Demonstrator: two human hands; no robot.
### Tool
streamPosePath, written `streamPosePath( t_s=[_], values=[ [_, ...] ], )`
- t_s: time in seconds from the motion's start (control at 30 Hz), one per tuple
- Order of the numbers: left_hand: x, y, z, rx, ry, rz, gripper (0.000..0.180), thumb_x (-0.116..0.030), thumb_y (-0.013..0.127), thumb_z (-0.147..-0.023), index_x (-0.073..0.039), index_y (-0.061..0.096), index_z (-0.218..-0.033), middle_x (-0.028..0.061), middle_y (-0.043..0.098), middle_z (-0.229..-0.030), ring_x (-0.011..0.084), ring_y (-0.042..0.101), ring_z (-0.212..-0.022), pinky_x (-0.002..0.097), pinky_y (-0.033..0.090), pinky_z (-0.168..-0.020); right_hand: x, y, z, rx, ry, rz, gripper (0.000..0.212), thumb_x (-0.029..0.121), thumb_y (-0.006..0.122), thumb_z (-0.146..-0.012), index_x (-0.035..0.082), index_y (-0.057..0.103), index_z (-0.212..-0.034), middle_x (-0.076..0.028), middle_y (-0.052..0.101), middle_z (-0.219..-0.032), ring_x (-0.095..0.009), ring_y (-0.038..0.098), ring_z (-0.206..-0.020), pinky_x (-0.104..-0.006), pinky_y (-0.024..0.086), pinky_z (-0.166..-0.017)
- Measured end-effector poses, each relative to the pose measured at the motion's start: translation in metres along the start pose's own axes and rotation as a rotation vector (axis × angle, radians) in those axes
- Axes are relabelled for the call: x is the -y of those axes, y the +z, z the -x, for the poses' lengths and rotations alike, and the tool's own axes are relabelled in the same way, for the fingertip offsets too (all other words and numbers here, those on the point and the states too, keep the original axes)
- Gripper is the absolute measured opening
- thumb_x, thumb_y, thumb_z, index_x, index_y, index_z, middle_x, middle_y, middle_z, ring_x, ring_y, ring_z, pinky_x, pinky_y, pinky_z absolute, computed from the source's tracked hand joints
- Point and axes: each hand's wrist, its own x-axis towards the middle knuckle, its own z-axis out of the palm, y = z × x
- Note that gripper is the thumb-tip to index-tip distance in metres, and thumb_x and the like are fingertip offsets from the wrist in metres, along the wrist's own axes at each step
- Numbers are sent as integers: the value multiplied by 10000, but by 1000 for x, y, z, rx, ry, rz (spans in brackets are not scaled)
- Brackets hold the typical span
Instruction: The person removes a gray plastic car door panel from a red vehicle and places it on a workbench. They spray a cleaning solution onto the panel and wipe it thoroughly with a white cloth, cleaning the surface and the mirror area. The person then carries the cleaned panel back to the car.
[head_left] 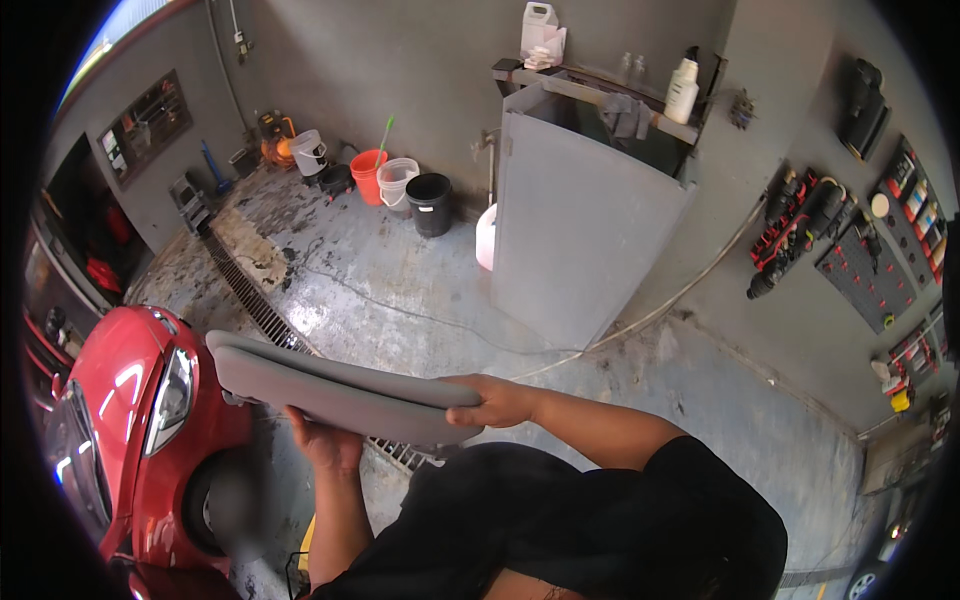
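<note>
Two long grey padded panels (340,395) with rounded ends lie one against the other in front of my chest. They look like car sun visors, though I cannot be sure of their kind. My right hand (500,400) closes round their right end, thumb on the near face and fingers on the far side. Under the lower edge, left of the middle, my left hand (328,442) bears the near panel; part of its fingers is hidden behind it. The panels' left end reaches out toward the red car.
A red car (140,400) stands close on my left. A drain grate (250,290) crosses the wet floor. Several buckets (430,205) line the back wall near a grey metal cabinet (590,220). A hose (690,280) runs along the floor; tools (800,220) hang at right.
</note>
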Motion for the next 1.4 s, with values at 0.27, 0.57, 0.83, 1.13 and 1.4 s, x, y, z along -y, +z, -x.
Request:
streamPosePath(
  t_s=[0.27,0.57,0.83,1.13,1.4],
  values=[
    [70,-10,-252,-86,-237,181,698,-643,636,-948,-96,587,-1380,91,656,-1326,309,612,-1222,490,439,-1128,-17,-131,-124,-538,-151,148,634,547,629,-1006,79,573,-1432,-115,700,-1204,-195,660,-1095,-352,509,-979],
    [167,20,-467,169,-543,-176,631,-457,747,-931,-106,549,-1417,57,613,-1405,265,572,-1306,457,447,-1116,9,-326,-131,-1151,-124,82,491,399,745,-972,15,638,-1258,-48,696,-1095,-126,620,-1027,-318,510,-922],
    [233,50,-594,275,-365,-282,625,-399,809,-896,-141,550,-1403,21,607,-1366,254,546,-1305,469,414,-1129,34,-506,-49,-1689,-653,326,677,369,763,-955,-12,481,-1439,-129,635,-1306,-277,615,-1211,-442,487,-1072],
    [262,39,-718,154,-338,-247,523,-407,720,-971,-165,559,-1405,8,587,-1387,256,527,-1312,480,397,-1137,54,-598,-46,-1944,-598,900,468,274,783,-953,-25,630,-1277,-125,700,-1220,-234,667,-1108,-395,498,-1036],
    [295,49,-840,239,-348,-384,550,-356,710,-992,-125,497,-1444,53,569,-1409,253,511,-1325,450,371,-1154,53,-603,-142,-1582,330,2103,401,149,835,-795,88,728,-1177,-94,768,-1146,-250,723,-1104,-464,403,-1128]
  ],
)
